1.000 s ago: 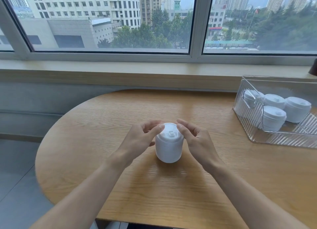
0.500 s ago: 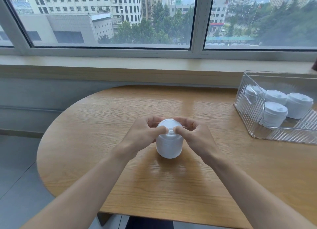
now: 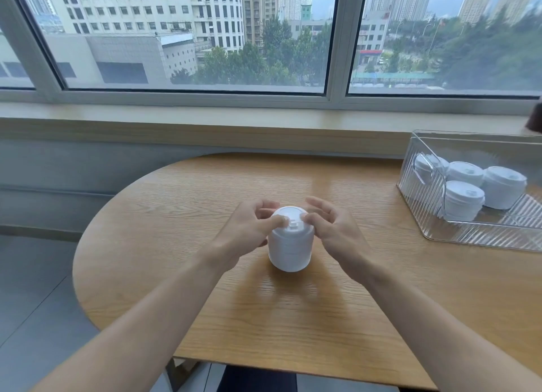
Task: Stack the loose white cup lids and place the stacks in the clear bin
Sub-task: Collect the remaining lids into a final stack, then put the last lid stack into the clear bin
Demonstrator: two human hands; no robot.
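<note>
Half a second ago both hands were closed in tight over the top of the stack of lids (image 3: pixel 290 242); now the fingers have loosened and spread. The left hand (image 3: pixel 249 230) has its thumb tip resting on the top lid, its other fingers curled loosely behind. The right hand (image 3: pixel 331 230) touches the top rim with its thumb while its other fingers lift clear. Neither hand is wrapped round the stack, which stands upright on the table (image 3: pixel 205 186) between them. This looks like the pressing-down being finished, so the stack seems ready to be picked up.

The clear bin (image 3: pixel 469 233) sits well apart to the right, near the window sill, already holding four stacks (image 3: pixel 465 199). Open floor in the bin shows in its front right part. The wood between stack and bin is bare, and the rounded table edge lies well away on the left.
</note>
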